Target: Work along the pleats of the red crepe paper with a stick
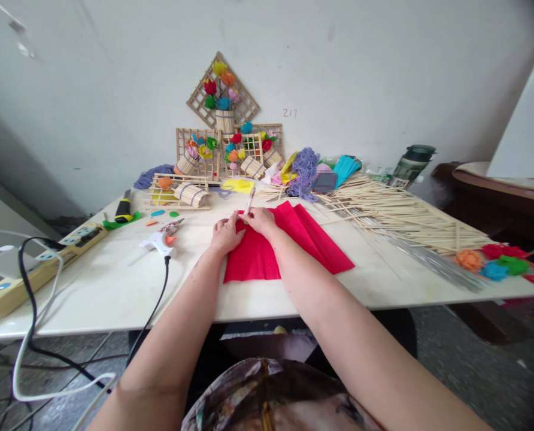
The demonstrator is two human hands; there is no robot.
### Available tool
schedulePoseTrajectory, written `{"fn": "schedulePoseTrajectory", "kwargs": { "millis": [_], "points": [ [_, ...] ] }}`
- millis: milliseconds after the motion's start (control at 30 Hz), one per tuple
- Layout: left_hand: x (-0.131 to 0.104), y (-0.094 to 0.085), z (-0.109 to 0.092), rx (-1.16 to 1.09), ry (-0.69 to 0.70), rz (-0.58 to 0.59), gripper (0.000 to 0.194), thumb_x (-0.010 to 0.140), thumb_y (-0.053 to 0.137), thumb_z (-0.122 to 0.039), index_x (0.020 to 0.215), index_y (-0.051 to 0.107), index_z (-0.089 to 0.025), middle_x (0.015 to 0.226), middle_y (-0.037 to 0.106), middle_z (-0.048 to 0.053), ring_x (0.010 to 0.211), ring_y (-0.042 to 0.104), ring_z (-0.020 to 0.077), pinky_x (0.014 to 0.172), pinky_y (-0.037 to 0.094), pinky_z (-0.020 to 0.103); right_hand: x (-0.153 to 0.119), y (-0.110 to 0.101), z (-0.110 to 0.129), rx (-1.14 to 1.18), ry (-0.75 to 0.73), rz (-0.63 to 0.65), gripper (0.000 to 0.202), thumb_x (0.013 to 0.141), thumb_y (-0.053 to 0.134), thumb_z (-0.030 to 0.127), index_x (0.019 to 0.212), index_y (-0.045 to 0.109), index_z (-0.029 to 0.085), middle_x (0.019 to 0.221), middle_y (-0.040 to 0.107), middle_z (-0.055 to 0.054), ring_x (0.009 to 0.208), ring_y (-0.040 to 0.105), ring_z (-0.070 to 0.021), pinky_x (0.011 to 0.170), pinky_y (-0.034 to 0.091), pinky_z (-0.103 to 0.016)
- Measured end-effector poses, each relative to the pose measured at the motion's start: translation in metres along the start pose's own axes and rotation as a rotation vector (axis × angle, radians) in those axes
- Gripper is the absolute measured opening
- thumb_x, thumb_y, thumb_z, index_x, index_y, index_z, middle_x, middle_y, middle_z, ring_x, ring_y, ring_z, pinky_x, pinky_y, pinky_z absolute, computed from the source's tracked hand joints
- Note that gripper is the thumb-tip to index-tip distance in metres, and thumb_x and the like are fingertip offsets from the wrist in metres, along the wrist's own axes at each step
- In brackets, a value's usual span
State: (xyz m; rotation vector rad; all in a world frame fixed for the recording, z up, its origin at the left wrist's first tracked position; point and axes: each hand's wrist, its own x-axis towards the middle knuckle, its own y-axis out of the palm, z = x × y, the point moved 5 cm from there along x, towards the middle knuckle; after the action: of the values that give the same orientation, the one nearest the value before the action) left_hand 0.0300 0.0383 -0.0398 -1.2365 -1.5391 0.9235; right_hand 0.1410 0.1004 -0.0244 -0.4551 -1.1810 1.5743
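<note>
A sheet of red crepe paper [253, 260] lies in front of me on the table, with folded layers toward the right. My right hand [261, 221] is closed around a slim white pen [249, 202] near the paper's top left corner. Beside it, my left hand [225, 235] rests on the paper's left edge, thumb apart from the other fingers. The fingertips of both hands almost meet, and what lies under them is hidden. Left of my hands is a white glue gun [157, 242] with a black cord.
Left are a utility knife [123, 208] and a power strip [64, 254]. Bamboo lattices with paper flowers [222, 90] stand at the wall. Purple yarn [303, 170], many thin sticks [401, 209], wires [428, 260] and a dark green bottle [413, 166] are right.
</note>
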Motion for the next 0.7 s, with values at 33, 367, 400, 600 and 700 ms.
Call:
{"fn": "schedulePoseTrajectory", "kwargs": {
  "millis": [33, 367, 400, 600, 700],
  "points": [
    [-0.0001, -0.0001, -0.0001, -0.001, -0.001, 0.002, 0.068, 0.077, 0.042, -0.039, 0.138, 0.021, -0.021, 0.131, 0.048, 0.004, 0.123, 0.034, 0.0262, 0.101, 0.025, 0.042, -0.0002, -0.0002, 0.0002, 0.0, -0.001, 0.002, 0.046, 0.078, 0.04, 0.061, 0.09, 0.066, 0.025, 0.091, 0.067, -0.004, 0.086, 0.06, -0.0186, 0.07, 0.042, -0.025],
    [0.0003, 0.0002, 0.0002, 0.006, -0.01, 0.002, 0.067, 0.077, 0.043, -0.039, 0.138, 0.021, -0.021, 0.13, 0.048, 0.004, 0.124, 0.033, 0.0257, 0.101, 0.025, 0.042, -0.0013, -0.0009, 0.0015, 0.007, -0.003, 0.008, 0.047, 0.078, 0.04, 0.062, 0.093, 0.066, 0.026, 0.092, 0.067, -0.004, 0.088, 0.06, -0.019, 0.072, 0.043, -0.026],
    [0.0001, 0.0001, 0.0002, 0.005, -0.01, 0.004, 0.067, 0.077, 0.043, -0.039, 0.138, 0.021, -0.021, 0.13, 0.048, 0.004, 0.123, 0.033, 0.0258, 0.101, 0.025, 0.042, -0.0011, -0.0007, 0.0013, 0.009, -0.003, 0.007, 0.047, 0.079, 0.04, 0.062, 0.094, 0.066, 0.026, 0.093, 0.067, -0.004, 0.088, 0.06, -0.0191, 0.072, 0.043, -0.026],
    [-0.0008, -0.0009, -0.0005, 0.004, -0.01, -0.001, 0.067, 0.077, 0.043, -0.039, 0.138, 0.021, -0.02, 0.129, 0.049, 0.005, 0.123, 0.033, 0.026, 0.101, 0.025, 0.042, -0.0004, -0.0002, 0.001, 0.013, -0.017, -0.001, 0.047, 0.078, 0.04, 0.062, 0.095, 0.066, 0.026, 0.092, 0.067, -0.004, 0.088, 0.06, -0.0198, 0.073, 0.043, -0.028],
    [-0.0008, -0.0013, -0.0009, 0.004, -0.013, 0.003, 0.066, 0.077, 0.043, -0.039, 0.137, 0.023, -0.02, 0.13, 0.049, 0.006, 0.123, 0.033, 0.0258, 0.101, 0.025, 0.042, -0.0001, 0.0002, 0.0002, 0.015, -0.017, -0.011, 0.046, 0.079, 0.04, 0.06, 0.094, 0.065, 0.025, 0.092, 0.067, -0.003, 0.087, 0.059, -0.0195, 0.073, 0.043, -0.027]
  ]
}}
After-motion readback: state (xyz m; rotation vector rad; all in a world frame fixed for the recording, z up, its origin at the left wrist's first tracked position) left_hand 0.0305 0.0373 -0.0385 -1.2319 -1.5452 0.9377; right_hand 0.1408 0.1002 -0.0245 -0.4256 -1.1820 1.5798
